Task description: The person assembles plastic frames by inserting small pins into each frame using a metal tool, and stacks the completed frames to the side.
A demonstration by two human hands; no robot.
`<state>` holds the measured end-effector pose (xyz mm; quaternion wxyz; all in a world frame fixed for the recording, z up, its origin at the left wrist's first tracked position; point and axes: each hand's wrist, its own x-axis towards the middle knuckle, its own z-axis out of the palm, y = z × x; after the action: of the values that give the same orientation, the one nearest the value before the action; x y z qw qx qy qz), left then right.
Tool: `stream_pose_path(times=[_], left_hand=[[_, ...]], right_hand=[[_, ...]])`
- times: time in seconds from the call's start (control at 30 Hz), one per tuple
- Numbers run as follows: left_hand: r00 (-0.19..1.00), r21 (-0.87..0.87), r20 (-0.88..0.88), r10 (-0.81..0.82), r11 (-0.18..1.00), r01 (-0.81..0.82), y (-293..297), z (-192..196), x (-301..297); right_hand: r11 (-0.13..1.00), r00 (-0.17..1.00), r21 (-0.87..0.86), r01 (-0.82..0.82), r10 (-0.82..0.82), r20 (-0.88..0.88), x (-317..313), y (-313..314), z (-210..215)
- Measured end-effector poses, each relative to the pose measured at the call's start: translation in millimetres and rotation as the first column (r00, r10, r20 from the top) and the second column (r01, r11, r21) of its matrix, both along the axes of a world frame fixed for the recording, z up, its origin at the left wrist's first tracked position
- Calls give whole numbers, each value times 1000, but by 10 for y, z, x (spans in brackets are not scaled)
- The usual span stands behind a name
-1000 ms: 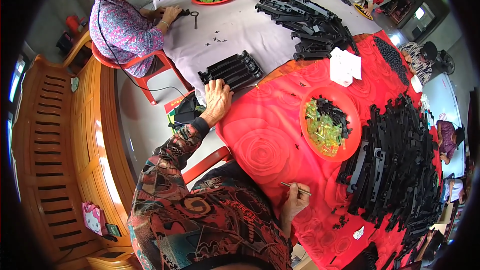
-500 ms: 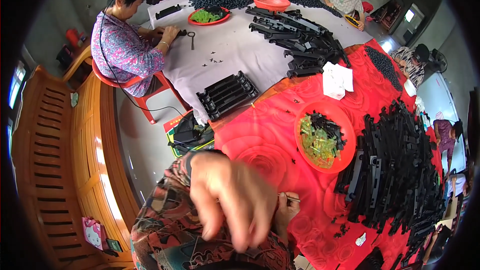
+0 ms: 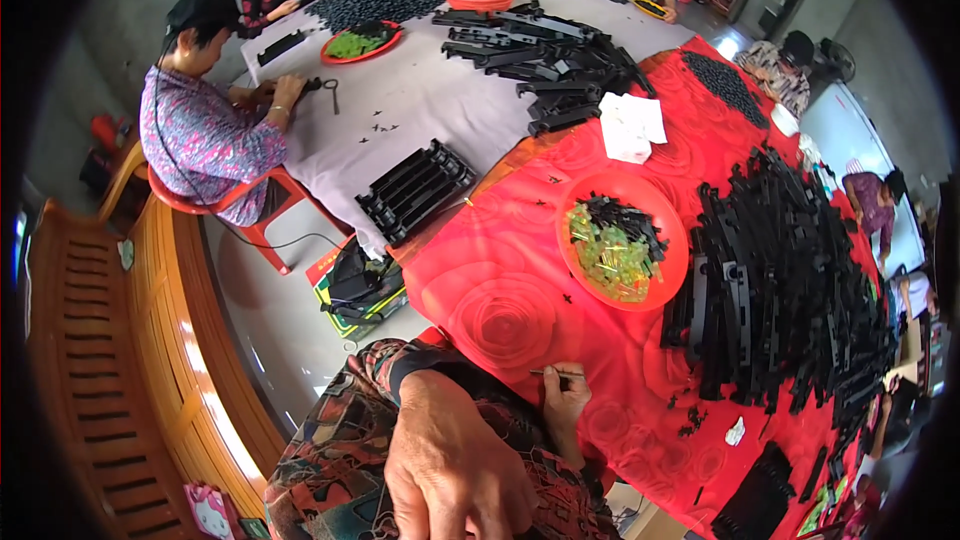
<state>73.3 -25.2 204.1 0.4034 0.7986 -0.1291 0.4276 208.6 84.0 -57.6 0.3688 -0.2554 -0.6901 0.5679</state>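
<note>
My left hand (image 3: 455,460) hangs large and close at the bottom middle, its back toward me and a dark cuff at the wrist. The fingers bend downward and their tips are cut off by the lower edge, so what they hold, if anything, is hidden. On the edge of the red tablecloth (image 3: 480,270) rests my right hand (image 3: 567,402), its fingers closed round a thin, stick-like tool (image 3: 545,372). Beyond it lies a red plastic bowl (image 3: 566,270) with yellow-green translucent small pieces (image 3: 615,258) and small black parts (image 3: 630,215).
A large heap of long black plastic parts (image 3: 780,280) covers the right side. Tissues (image 3: 632,128) sit beyond the bowl. At left, a co-worker (image 3: 200,130) sits by several lined-up black parts (image 3: 415,190). A wooden bench (image 3: 100,360) stands on the far left.
My left hand has dropped lower in the view and its fingers now run past the lower edge. The view has shifted, while my right hand keeps its thin tool at the cloth's edge.
</note>
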Motion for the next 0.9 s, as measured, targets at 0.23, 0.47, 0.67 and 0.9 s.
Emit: stream_pose_path(times=[0.23,0.47,0.67,0.9], left_hand=[[999,11,39,11,1000,-12,-41,-20,84],[991,21,-3,136,990,-136,-46,-72,77],[985,24,148,-87,996,85,-147,-22,104],[981,86,30,190,978,-192,-129,-72,81]], right_hand=[[994,999,106,18,-21,31,-10,-21,28],[992,998,115,52,-56,28,-27,-46,113],[983,997,168,76,-80,20,-48,-50,98],[985,996,161,55,-66,63,-26,-42,140]])
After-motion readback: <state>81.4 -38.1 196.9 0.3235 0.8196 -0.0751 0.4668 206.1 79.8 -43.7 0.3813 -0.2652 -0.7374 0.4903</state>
